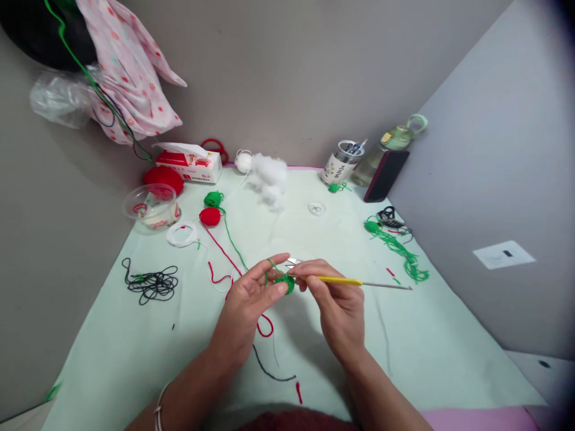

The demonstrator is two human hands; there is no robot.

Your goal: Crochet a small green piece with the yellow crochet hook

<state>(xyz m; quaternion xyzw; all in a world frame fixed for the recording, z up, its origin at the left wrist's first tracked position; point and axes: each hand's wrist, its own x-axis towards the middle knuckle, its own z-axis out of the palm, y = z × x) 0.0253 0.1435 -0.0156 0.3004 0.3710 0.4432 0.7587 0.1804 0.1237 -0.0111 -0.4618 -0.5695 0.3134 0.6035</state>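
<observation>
Between thumb and fingers, my left hand (249, 299) pinches a small green crochet piece (286, 284), with green yarn looped over its raised index finger. My right hand (341, 305) grips a yellow-handled crochet hook (339, 280); one metal end points right, and the other end meets the green piece. The working tip is hidden by yarn and fingers. Green yarn runs back from the left hand to a green yarn ball (214, 199). Just behind the fingertips, scissors (294, 261) lie partly covered by the right hand.
A red yarn ball (209, 216), white stuffing (268, 176) and a tissue box (191, 164) sit toward the back. Black cord (153, 284) lies left; a green yarn bundle (398, 246) lies right. A pen can (342, 163), bottle (395, 143) and phone (386, 176) stand at the back right.
</observation>
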